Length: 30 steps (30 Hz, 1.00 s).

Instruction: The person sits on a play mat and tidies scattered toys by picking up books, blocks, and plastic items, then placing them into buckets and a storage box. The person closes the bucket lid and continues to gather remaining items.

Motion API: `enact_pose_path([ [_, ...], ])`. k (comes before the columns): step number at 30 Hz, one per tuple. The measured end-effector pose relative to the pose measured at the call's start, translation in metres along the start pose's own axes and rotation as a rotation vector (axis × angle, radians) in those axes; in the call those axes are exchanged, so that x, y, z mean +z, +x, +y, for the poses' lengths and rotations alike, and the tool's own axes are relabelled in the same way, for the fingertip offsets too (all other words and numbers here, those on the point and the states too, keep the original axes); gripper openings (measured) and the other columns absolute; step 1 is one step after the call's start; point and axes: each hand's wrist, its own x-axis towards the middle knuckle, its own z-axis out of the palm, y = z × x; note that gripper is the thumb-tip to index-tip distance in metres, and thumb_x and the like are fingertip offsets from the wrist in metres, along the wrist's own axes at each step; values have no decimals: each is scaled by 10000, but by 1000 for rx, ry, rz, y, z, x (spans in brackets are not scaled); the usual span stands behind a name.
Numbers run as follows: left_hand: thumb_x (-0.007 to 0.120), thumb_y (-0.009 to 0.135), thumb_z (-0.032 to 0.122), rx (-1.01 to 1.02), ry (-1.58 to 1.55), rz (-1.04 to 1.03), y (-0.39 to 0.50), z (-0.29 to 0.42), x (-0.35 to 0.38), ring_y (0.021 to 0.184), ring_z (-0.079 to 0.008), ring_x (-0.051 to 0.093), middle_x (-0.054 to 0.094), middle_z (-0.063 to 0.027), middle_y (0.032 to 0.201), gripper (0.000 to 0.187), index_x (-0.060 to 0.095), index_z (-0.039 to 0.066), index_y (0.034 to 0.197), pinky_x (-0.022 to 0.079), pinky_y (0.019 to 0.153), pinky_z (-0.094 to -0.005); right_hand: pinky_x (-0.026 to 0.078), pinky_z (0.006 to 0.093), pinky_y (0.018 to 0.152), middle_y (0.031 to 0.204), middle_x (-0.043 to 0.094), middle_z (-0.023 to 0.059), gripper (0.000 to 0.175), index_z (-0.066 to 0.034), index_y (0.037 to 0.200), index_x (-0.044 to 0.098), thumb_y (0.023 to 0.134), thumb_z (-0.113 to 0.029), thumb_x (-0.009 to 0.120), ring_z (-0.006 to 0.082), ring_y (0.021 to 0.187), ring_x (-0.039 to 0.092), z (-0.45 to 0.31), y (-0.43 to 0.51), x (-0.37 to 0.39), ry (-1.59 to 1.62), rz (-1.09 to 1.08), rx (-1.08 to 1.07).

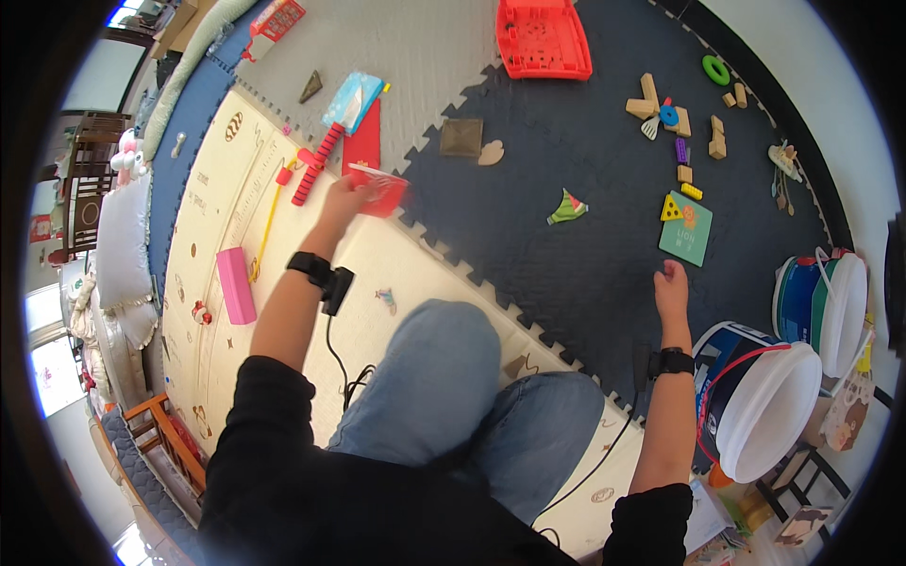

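Note:
My left hand (345, 201) grips a flat red packet (383, 194), perhaps an envelope, above the cream play mat's edge. Just beyond it another red envelope (362, 140) lies partly beneath a light-blue packet (352, 101). Beside them rests a red-and-black striped stick (318, 164). My right hand (671, 283) hovers over the dark foam mat with curled fingers, and I see nothing held in it. A green lion card (686, 228) with a yellow triangular toy piece (671, 208) on it lies just beyond this hand.
Two open white-rimmed buckets (770, 414) (842, 311) stand at right. Wooden blocks (643, 108) and small toys are scattered at upper right, a red plastic case (543, 39) lies at top, and a pink block (236, 286) is at left. Cables trail from both wrist straps.

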Motion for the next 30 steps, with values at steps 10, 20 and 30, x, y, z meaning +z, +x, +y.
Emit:
enact_pose_path([
  [10, 682, 665, 400, 7, 841, 282, 117, -30, -18, 788, -253, 582, 604, -146, 849, 461, 578, -1, 869, 457, 685, -356, 368, 357, 886, 1101, 468, 175, 352, -7, 1068, 493, 735, -107, 547, 327, 1038, 455, 45, -55, 1, -101, 204, 138],
  [20, 741, 620, 198, -90, 191, 129, 103, -52, -41, 899, -327, 550, 520, -206, 1079, 693, 375, -44, 1156, 447, 777, -385, 345, 409, 900, 1128, 446, 214, 445, 15, 1130, 436, 724, -108, 570, 372, 1055, 424, -16, 26, 41, -479, 292, 26],
  [30, 813, 459, 407, -260, 785, 262, 94, 22, 79, 1241, -409, 195, 84, -250, 1375, 1190, 81, 183, 1370, 262, 950, -498, 325, 415, 939, 1171, 420, 221, 392, 16, 1082, 458, 712, -66, 559, 368, 1107, 389, -131, 10, 124, -306, 200, -544],
])
